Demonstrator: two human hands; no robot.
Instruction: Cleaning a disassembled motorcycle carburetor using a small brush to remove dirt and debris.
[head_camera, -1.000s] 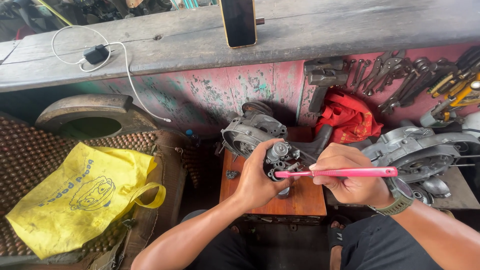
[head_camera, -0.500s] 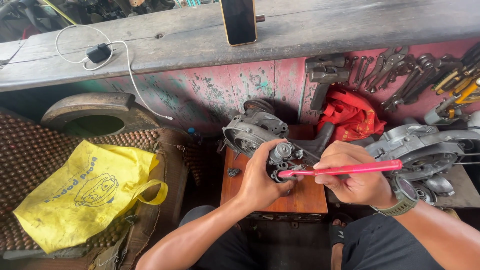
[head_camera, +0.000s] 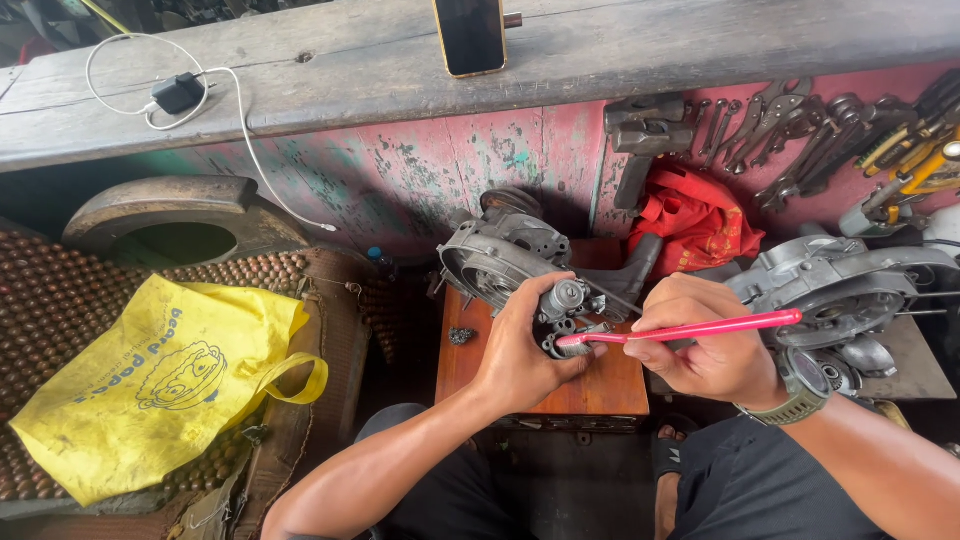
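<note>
My left hand (head_camera: 525, 345) grips a small grey metal engine part (head_camera: 570, 310) above a low wooden stool (head_camera: 530, 385). My right hand (head_camera: 705, 335) holds a pink-handled brush (head_camera: 690, 328), and its head touches the lower side of the part. A green watch (head_camera: 805, 385) sits on my right wrist. A grey engine casing (head_camera: 500, 255) lies on the stool just behind the part.
A yellow bag (head_camera: 150, 380) rests on a beaded seat at the left. A second engine casing (head_camera: 835, 285) lies at the right, beside a red cloth (head_camera: 700, 220). Wrenches and pliers (head_camera: 800, 125) hang on the pink wall. A phone (head_camera: 470, 35) and charger (head_camera: 180, 92) sit on the wooden shelf.
The brush has shifted slightly against the part while both hands stay in place. The view has drifted a little.
</note>
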